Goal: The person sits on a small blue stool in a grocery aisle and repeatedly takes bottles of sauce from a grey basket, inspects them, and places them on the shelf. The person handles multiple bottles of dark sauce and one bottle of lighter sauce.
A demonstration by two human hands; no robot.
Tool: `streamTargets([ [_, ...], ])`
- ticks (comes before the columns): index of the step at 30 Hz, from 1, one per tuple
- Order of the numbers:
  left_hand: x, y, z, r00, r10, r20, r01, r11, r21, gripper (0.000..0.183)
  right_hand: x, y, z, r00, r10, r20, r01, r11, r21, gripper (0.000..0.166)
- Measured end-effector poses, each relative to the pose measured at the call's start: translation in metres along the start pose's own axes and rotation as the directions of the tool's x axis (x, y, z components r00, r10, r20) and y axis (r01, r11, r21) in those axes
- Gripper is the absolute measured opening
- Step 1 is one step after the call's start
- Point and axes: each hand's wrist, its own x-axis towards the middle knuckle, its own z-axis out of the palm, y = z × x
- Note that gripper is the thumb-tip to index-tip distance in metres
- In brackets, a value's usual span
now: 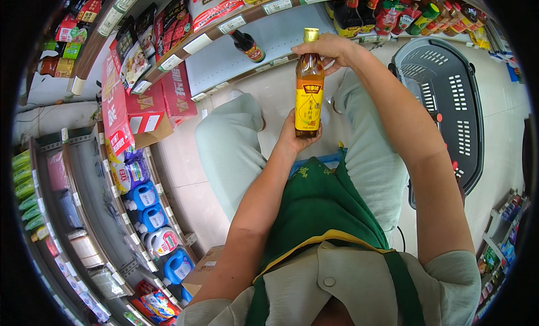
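Note:
A glass bottle of brown cooking wine [309, 100], with a yellow label and a gold cap, is held upright in front of me. My left hand [294, 134] grips it near the base from below. Around its neck, just under the cap, curl the fingers of my right hand [334, 52]; some of them are hidden behind the glass. Beyond the bottle, a low white shelf [219, 67] carries one dark sauce bottle [248, 46] standing alone at its left part.
Sauce and ketchup bottles [396, 18] crowd the low shelf's right end. A grey plastic shopping basket [446, 111] stands on the floor at my right. Red cartons [145, 102] sit at the left corner, near shelves of blue detergent jugs [145, 196]. A cardboard box [204, 267] lies beside my left arm.

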Motion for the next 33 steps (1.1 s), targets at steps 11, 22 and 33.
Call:
streamTargets([
  [11,0.005,0.009,0.007,0.984,0.094,-0.154,-0.091,0.996,0.026,0.051,-0.006,-0.002,0.005,0.989,-0.143,0.036,0.144,0.989,-0.034,0.044],
  [22,0.008,0.094,0.076,0.867,0.497,-0.018,-0.439,0.782,0.442,0.039,0.042,-0.001,0.016,0.699,-0.634,-0.330,0.472,0.756,-0.453,0.030],
  [33,-0.001,0.163,0.129,0.812,0.505,0.291,-0.534,0.443,0.720,0.039,0.098,-0.012,0.030,0.610,-0.665,-0.431,0.483,0.744,-0.462,0.027],
])
